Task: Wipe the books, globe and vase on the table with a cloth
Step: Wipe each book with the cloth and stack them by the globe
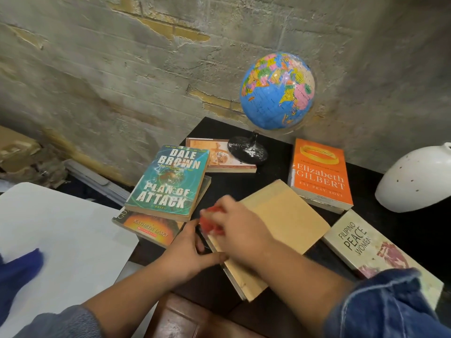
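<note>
At the left, the teal paperback point(168, 181) tops a stack on the dark table point(275, 167). Beside it, the left hand point(188, 250) holds the near-left edge of the tan book point(285, 215), steadying it. The red cloth point(211, 223) sits bunched in the grip of the right hand point(241, 230), pressed on that cover. So 1 book is being wiped. The globe point(277, 91), orange book point(319, 172) and vase point(415, 179), further right, likely still wait; no finished book can be told apart.

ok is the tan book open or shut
Shut: the tan book lies flat, plain cover up, with its pages closed along the near edge.
</note>
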### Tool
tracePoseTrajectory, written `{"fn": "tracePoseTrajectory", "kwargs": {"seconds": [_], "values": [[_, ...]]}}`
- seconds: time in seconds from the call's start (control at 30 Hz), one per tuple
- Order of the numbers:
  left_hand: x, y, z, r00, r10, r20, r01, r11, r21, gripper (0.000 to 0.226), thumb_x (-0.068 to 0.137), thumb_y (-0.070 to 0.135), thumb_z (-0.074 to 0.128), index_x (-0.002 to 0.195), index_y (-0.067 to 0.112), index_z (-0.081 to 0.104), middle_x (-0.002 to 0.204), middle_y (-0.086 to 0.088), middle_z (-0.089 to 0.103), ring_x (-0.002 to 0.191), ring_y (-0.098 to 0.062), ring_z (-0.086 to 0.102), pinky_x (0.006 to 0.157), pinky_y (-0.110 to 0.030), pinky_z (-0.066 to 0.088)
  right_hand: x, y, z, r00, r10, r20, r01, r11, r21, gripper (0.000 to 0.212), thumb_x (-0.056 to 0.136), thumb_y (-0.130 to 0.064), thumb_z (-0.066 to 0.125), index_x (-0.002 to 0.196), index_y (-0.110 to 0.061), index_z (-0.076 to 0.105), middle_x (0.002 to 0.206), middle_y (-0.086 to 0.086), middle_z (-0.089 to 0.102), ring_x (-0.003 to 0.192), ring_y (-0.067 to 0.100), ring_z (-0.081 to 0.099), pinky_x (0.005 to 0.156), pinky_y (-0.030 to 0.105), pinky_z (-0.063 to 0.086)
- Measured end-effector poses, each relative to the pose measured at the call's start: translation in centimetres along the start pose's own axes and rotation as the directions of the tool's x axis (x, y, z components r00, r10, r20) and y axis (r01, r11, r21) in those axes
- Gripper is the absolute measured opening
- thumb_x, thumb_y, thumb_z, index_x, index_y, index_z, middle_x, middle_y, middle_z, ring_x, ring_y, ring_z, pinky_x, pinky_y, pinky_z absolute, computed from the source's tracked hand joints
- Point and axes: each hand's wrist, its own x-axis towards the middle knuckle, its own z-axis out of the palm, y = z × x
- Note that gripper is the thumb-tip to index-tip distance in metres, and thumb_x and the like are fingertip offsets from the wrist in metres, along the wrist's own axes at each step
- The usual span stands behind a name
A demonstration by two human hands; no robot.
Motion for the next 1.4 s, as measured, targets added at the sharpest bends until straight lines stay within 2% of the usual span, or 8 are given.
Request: {"fn": "tracePoseTrajectory", "kwargs": {"seconds": [0.1,0.3,0.4,0.67,0.9,1.07,1.23,1.4], "values": [[0.0,0.1,-0.1,1.000,-0.003,-0.012,0.003,1.000,-0.006,0.076,0.053,0.042,0.084,0.114,0.037,0.039,0.095,-0.007,0.060,0.088,-0.022,0.059,0.068,-0.020,0.046,0.7,-0.5,0.0,0.999,-0.041,0.028,0.039,0.997,0.061,0.051,0.090,-0.037,0.056,0.138,-0.045,0.043,0.129,-0.006,0.038,0.111,0.020,0.046,0.092,0.036,0.047],[-0.2,0.1,-0.3,1.000,-0.031,0.006,0.031,0.998,0.062,0.092,0.067,0.039,0.082,0.140,0.023,0.029,0.089,-0.003,0.053,0.079,-0.008,0.052,0.064,-0.017,0.038,0.2,11.4,-2.1,0.845,0.524,-0.106,-0.522,0.852,0.042,0.044,0.096,-0.036,0.047,0.140,-0.036,0.046,0.135,-0.001,0.038,0.118,0.024,0.051,0.098,0.038,0.046],[-0.3,0.3,-0.3,1.000,-0.025,0.000,0.025,0.997,0.071,0.093,0.068,0.040,0.082,0.141,0.022,0.028,0.089,-0.002,0.053,0.077,-0.007,0.051,0.061,-0.015,0.036,-2.7,13.0,-2.5,0.783,0.603,-0.150,-0.610,0.792,-0.001,0.044,0.097,-0.036,0.046,0.140,-0.029,0.046,0.130,0.002,0.040,0.112,0.025,0.052,0.091,0.040,0.049],[-0.2,0.8,-0.5,0.999,-0.053,0.002,0.052,0.993,0.102,0.090,0.066,0.039,0.083,0.138,0.022,0.032,0.089,-0.003,0.054,0.080,-0.009,0.054,0.063,-0.018,0.040,-12.0,5.0,-0.1,0.982,0.172,-0.071,-0.158,0.971,0.179,0.046,0.092,-0.042,0.055,0.135,-0.051,0.044,0.125,-0.022,0.033,0.111,0.000,0.043,0.092,0.016,0.043],[-0.1,1.7,-0.5,0.996,-0.084,0.024,0.073,0.949,0.305,0.090,0.059,0.052,0.083,0.130,0.018,0.038,0.092,0.007,0.058,0.083,-0.006,0.057,0.061,-0.017,0.040,-14.2,7.2,-0.1,0.891,0.400,-0.217,-0.337,0.900,0.275,0.044,0.088,-0.034,0.064,0.127,-0.052,0.052,0.114,-0.028,0.032,0.107,0.001,0.047,0.091,0.015,0.041],[0.5,1.8,-0.4,0.994,-0.092,-0.056,0.107,0.903,0.416,0.067,0.068,0.060,0.072,0.114,0.018,0.046,0.088,0.006,0.060,0.081,-0.013,0.062,0.067,-0.028,0.050,-14.9,4.2,-0.4,0.999,0.013,0.048,-0.024,0.971,0.236,0.046,0.086,-0.046,0.053,0.129,-0.059,0.044,0.129,-0.029,0.031,0.115,-0.007,0.041,0.092,0.004,0.033],[0.5,2.7,-0.7,0.984,-0.163,-0.072,0.178,0.909,0.376,0.049,0.079,0.059,0.062,0.104,0.019,0.049,0.088,0.000,0.063,0.070,-0.017,0.069,0.069,-0.034,0.057,-17.7,6.0,-0.6,0.958,0.285,0.029,-0.233,0.717,0.657,0.025,0.073,-0.057,0.066,0.088,-0.040,0.075,0.097,-0.011,0.059,0.093,0.010,0.062,0.080,0.022,0.048],[-0.9,3.2,0.2,0.957,-0.278,0.079,0.244,0.925,0.291,0.046,0.082,0.056,0.060,0.096,0.012,0.054,0.088,-0.004,0.068,0.070,-0.014,0.070,0.066,-0.032,0.057,-17.5,5.7,-0.2,0.764,0.459,0.453,-0.625,0.350,0.698,0.050,0.068,-0.063,0.066,0.090,-0.018,0.074,0.089,0.003,0.074,0.083,0.009,0.068,0.076,0.026,0.048]]}}
